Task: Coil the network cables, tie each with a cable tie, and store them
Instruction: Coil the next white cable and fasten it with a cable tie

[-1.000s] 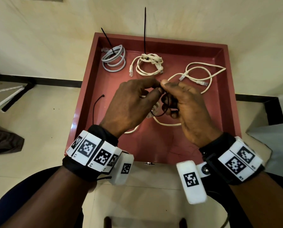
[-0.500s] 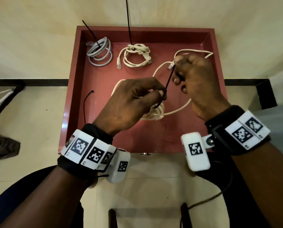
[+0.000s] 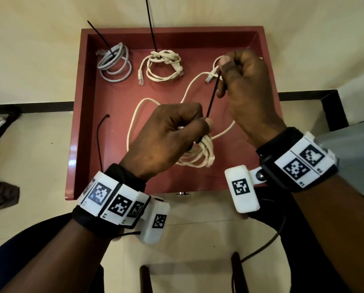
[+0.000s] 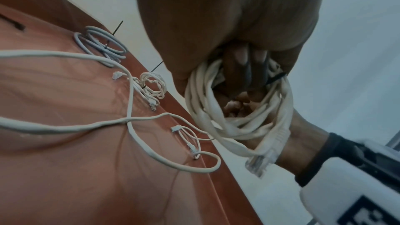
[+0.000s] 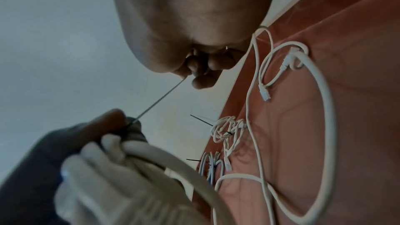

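A person cinches a cable tie around a freshly coiled network cable above a red tray (image 3: 79, 115) on a pale table (image 3: 39, 60).

From left: a spare black cable tie (image 3: 99, 140) lies loose along the tray's left side. At the back left sits a grey coil (image 3: 115, 63), already bound, its tie tail sticking up; just right of it lies a cream coil (image 3: 163, 65), likewise bound.

At centre, the left hand (image 3: 166, 136) is closed around a third cable, a cream bundle (image 3: 200, 155) held clear of the tray floor; the left wrist view shows its fingers (image 4: 242, 67) threaded through the loops, with the black tie (image 3: 212, 96) banded round the strands. To the right, the right hand (image 3: 244, 81) pinches the tie's tail between thumb and fingertips and holds it taut, up and away from the left-hand grip.

Beneath both hands one more cream cable (image 3: 134, 115) sprawls uncoiled across the tray.

The step in hand appears to be tightening the third tie. The next move likely calls for a firm pull with the bundle held steady, then setting it beside the other two.

The count: four cables in view, two tied, one being tied, one loose; four ties, two fastened, one in hand, one spare.
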